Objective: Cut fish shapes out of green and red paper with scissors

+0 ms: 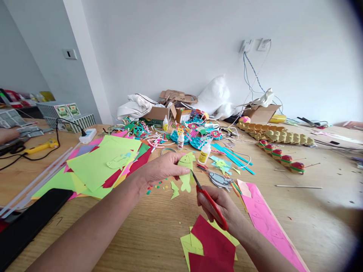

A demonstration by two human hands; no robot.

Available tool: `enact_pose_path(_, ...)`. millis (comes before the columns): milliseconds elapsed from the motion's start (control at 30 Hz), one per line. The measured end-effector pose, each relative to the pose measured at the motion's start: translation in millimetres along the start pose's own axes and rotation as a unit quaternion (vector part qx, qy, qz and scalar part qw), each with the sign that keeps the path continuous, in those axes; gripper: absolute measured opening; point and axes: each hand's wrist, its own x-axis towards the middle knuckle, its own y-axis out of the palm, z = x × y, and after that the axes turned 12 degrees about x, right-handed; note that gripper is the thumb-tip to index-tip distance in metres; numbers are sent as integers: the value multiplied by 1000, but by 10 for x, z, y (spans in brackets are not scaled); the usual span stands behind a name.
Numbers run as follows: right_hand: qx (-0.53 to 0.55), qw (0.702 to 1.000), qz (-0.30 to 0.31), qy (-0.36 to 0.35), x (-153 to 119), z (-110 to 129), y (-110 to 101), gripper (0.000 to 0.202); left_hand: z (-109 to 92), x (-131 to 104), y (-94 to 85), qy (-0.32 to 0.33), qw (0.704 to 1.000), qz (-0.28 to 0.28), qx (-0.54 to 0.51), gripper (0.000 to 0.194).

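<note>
My left hand (167, 166) pinches a light green paper fish (185, 173) between thumb and fingers, its tail hanging downward. A drawn eye and curved lines show on the fish. Wrapped round the handles of red-handled scissors (211, 204), my right hand (224, 211) holds the blades at the fish's right edge, where a strip of green paper is still attached. A green paper scrap (175, 190) lies on the table below my left hand. Under my right hand are red paper sheets (212, 241) over yellow-green pieces (187, 245).
Stacked coloured paper (99, 166) lies left, near a black phone-like slab (36, 223). Glue bottles (204, 153) and a grey-blue fish cutout (219, 180) stand or lie beyond my hands. Pink paper (269, 223) and painted egg-carton strips (280, 153) are at right.
</note>
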Motion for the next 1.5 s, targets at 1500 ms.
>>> enact_pose_path(1500,72,997,7,-39,14,-43,61,43,19,37,150,12,990,-51,-134,27)
